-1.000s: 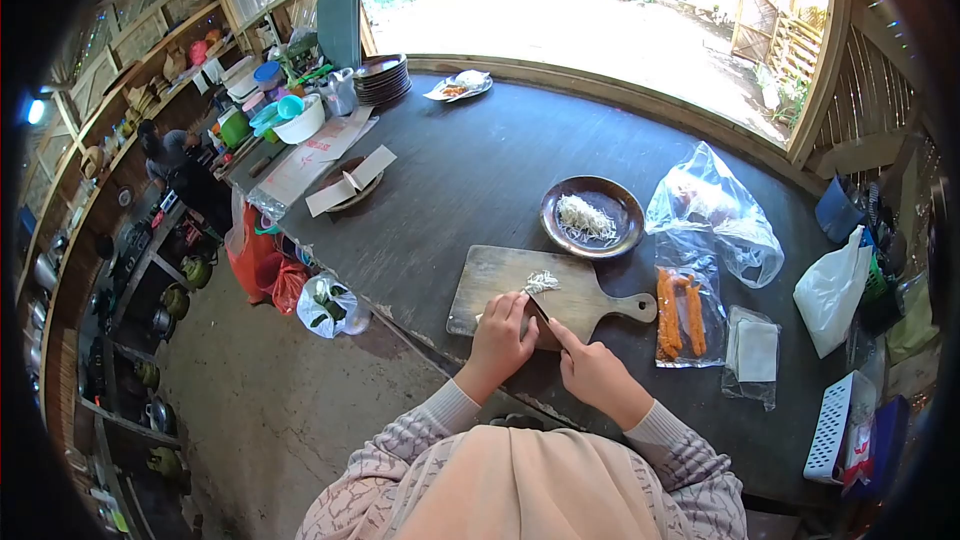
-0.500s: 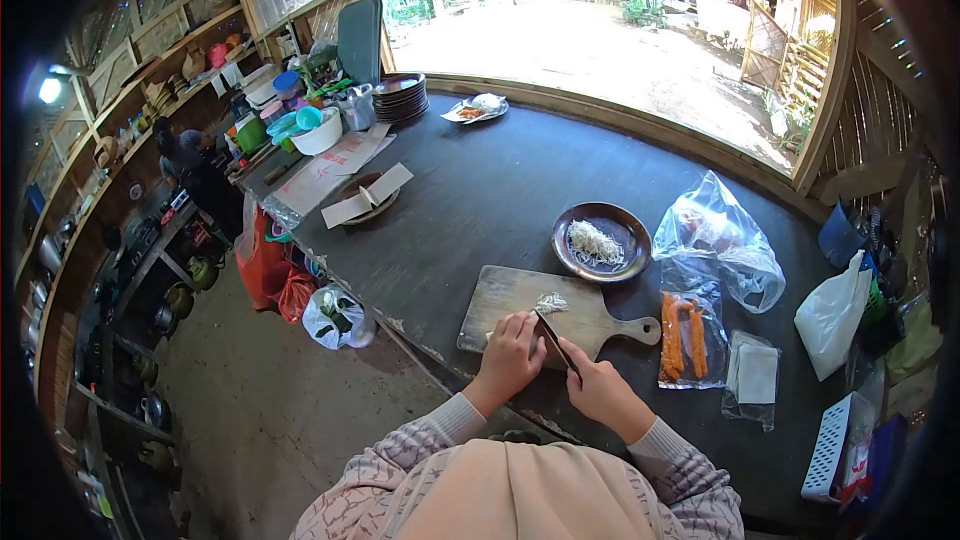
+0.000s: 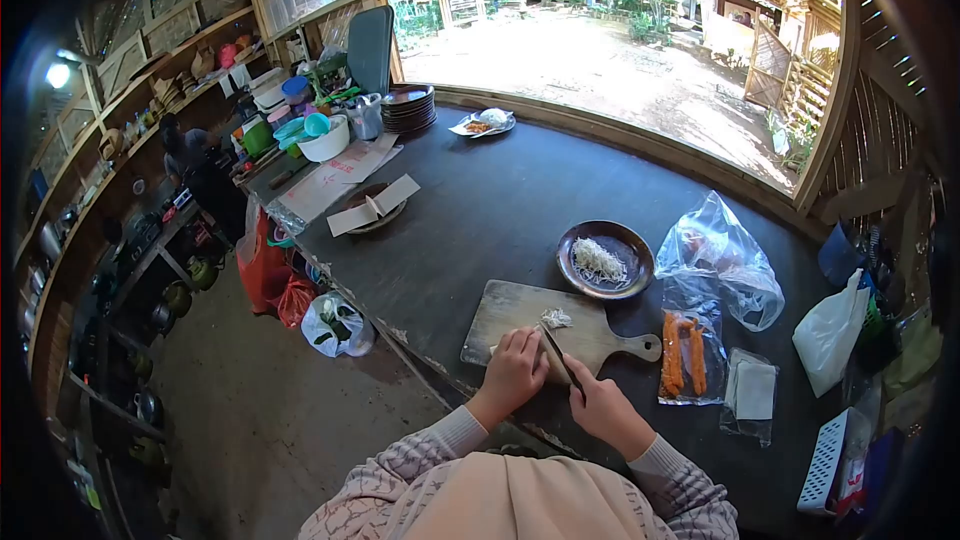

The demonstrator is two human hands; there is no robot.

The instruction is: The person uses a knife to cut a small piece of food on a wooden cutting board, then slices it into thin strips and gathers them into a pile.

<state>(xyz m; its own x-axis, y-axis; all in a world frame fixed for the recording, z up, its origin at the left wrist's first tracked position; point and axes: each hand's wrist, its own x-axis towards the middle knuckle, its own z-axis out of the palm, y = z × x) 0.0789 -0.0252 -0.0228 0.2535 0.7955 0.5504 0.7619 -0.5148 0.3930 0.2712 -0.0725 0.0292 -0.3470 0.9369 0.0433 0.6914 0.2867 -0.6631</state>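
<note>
My right hand [image 3: 608, 414] is closed around the handle of a knife [image 3: 560, 358], whose dark blade slants up and left over the wooden cutting board [image 3: 508, 310]. Beside the blade, my left hand [image 3: 512, 374] is closed with bent fingers, pressing a pale vegetable piece onto the board; the fingers mostly cover it, so its kind does not show. Thin whitish shreds [image 3: 556, 318] lie in a small heap just past the knife tip. Behind the board stands a brown plate [image 3: 640, 281] with a larger pile of similar shreds [image 3: 598, 262].
Right of the board lie a bag of orange sticks [image 3: 682, 355], a clear plastic bag [image 3: 722, 265] and a packet of white sheets [image 3: 752, 390]. A plate with card strips [image 3: 372, 210], stacked plates [image 3: 408, 110] and a food plate [image 3: 483, 124] stand farther back. Someone in dark clothes [image 3: 205, 175] is at far left.
The view has tilted slightly, so the table appears a little lower. Both hands stay at the board, with the knife still against the left fingers.
</note>
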